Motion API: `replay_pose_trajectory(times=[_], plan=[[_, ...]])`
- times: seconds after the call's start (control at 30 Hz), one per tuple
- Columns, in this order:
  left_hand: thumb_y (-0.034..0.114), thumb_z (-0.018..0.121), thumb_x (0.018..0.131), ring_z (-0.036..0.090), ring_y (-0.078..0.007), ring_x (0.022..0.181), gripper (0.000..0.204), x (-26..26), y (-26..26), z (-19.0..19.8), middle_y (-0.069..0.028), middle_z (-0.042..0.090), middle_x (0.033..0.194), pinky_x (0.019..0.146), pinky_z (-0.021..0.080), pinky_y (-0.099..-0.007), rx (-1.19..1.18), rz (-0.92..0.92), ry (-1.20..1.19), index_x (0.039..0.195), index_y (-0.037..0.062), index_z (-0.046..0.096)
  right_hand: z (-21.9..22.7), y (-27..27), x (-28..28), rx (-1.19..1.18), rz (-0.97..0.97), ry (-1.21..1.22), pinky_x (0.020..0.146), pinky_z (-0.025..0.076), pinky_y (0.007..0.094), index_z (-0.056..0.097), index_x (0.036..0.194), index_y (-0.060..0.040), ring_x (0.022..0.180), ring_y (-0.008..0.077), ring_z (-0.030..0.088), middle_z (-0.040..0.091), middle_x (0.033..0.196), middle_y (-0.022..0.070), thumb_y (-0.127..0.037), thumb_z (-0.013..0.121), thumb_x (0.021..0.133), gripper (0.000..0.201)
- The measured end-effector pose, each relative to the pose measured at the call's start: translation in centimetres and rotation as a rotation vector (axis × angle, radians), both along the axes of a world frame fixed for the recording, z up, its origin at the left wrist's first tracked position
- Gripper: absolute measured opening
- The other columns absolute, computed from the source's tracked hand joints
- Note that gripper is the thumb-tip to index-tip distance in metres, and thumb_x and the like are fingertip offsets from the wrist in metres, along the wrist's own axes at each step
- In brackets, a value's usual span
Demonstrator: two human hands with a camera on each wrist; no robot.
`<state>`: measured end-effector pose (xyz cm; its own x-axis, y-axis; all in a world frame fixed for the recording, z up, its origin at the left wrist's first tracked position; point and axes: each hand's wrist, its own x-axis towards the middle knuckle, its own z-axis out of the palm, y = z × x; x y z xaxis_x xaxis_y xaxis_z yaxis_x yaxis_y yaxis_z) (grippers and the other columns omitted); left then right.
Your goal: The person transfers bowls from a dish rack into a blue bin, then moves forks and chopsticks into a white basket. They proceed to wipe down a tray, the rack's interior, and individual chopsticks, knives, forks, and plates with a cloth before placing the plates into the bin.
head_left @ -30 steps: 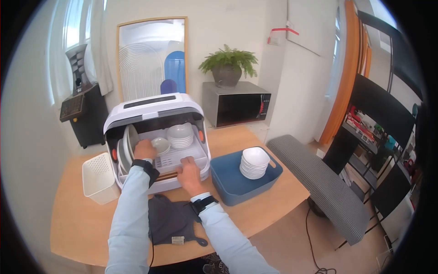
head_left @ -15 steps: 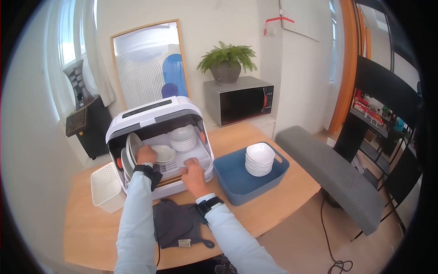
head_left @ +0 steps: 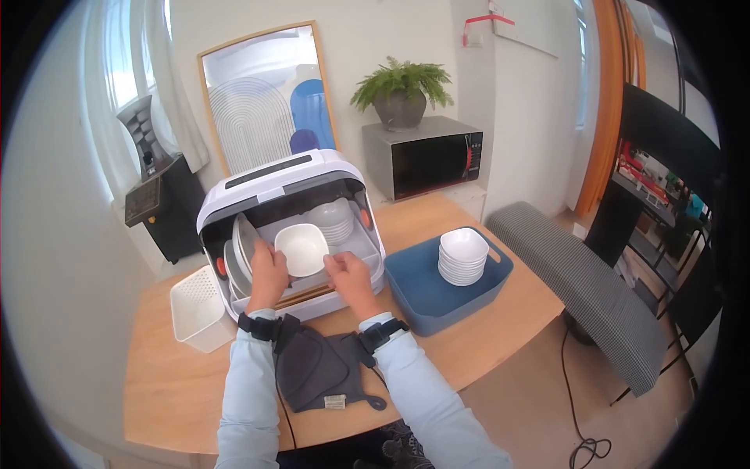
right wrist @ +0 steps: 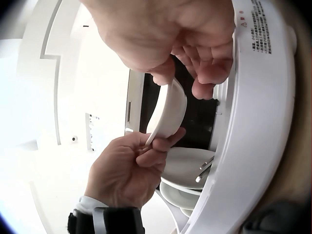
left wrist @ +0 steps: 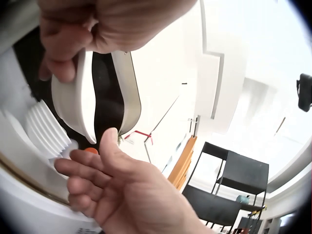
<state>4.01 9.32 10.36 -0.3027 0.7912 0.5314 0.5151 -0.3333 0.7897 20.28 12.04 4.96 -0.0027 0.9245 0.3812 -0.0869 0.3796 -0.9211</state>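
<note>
A white squarish bowl (head_left: 303,250) is held up at the front of a white dish cabinet (head_left: 336,166), its hollow facing me. My left hand (head_left: 269,273) grips the bowl's left side, thumb on the rim and fingers beneath, as the right wrist view shows. By the opposite edge is my right hand (head_left: 353,285); its thumb (right wrist: 163,74) meets the rim while its other fingers stay loosely bent away from the bowl. Inside the cabinet, plates (head_left: 244,242) stand on edge at the left and a stack of white bowls (head_left: 334,220) sits at the back right.
To the right, a blue bin (head_left: 418,301) contains a stack of white bowls (head_left: 462,258). A white perforated basket (head_left: 199,309) stands left of the cabinet. A dark grey cloth (head_left: 316,371) lies under my forearms. Behind are a microwave (head_left: 430,160) and a potted fern (head_left: 400,105).
My left hand has lifted the bowl from the cabinet rack toward me and tilted it upright. My right hand has come to its right edge. The head view has shifted slightly.
</note>
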Motion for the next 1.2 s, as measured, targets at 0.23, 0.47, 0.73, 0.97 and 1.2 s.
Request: replay_pose_trajectory(times=[0.23, 0.47, 0.73, 0.97, 1.2], plan=[[0.009, 0.049, 0.097, 0.053, -0.0116, 0.045, 0.009, 1.1, -2.0, -2.8, -0.0075, 0.055, 0.067, 0.036, 0.037, -0.0219, 0.048, -0.136, -0.264, 0.096, 0.0031, 0.042, 1.5, -1.2, 0.2, 0.018, 0.057, 0.018, 0.042, 0.04, 0.0266, 0.057, 0.078, 0.0023, 0.045, 0.0112, 0.054, 0.06, 0.059, 0.0079, -0.014, 0.056, 0.092, 0.021], [0.016, 0.049, 0.099, 0.051, -0.0102, 0.043, 0.016, 2.2, -3.2, -0.9, -0.0089, 0.057, 0.067, 0.035, 0.034, -0.0216, 0.072, -0.212, -0.406, 0.093, 0.0003, 0.049, 2.2, -1.7, 0.5, 0.184, -0.13, -0.053, 0.045, 0.042, 0.0305, 0.057, 0.081, 0.0028, 0.046, 0.0167, 0.057, 0.058, 0.058, 0.0113, -0.013, 0.056, 0.091, 0.019], [0.014, 0.054, 0.096, 0.055, -0.011, 0.051, 0.015, 1.9, -2.7, -1.1, -0.0099, 0.063, 0.077, 0.043, 0.04, -0.0233, 0.064, -0.301, -0.304, 0.091, -0.0001, 0.052, 6.5, -6.5, 7.9, 0.259, -0.436, -0.339, 0.061, 0.044, 0.0495, 0.058, 0.084, 0.0034, 0.071, 0.0456, 0.06, 0.06, 0.073, 0.0265, -0.016, 0.053, 0.089, 0.02], [0.009, 0.062, 0.089, 0.057, -0.0137, 0.052, 0.015, 1.8, -2.3, -2.0, -0.0098, 0.061, 0.071, 0.046, 0.044, -0.0267, 0.022, -0.291, -0.167, 0.085, -0.0034, 0.054, 8.5, -5.9, 20.7, 0.126, -0.653, -0.501, 0.065, 0.05, 0.0428, 0.066, 0.09, 0.0052, 0.066, 0.0339, 0.066, 0.065, 0.071, 0.0211, -0.015, 0.055, 0.085, 0.024], [0.009, 0.065, 0.086, 0.06, -0.0166, 0.052, 0.017, 0.9, -1.7, -2.9, -0.0113, 0.06, 0.065, 0.047, 0.045, -0.0305, -0.035, -0.234, -0.106, 0.082, -0.0043, 0.055, 4.7, 0.4, 28.4, -0.233, -0.557, -0.494, 0.041, 0.039, 0.0301, 0.067, 0.08, 0.0069, 0.046, 0.016, 0.054, 0.062, 0.06, 0.01, -0.011, 0.06, 0.081, 0.019]])
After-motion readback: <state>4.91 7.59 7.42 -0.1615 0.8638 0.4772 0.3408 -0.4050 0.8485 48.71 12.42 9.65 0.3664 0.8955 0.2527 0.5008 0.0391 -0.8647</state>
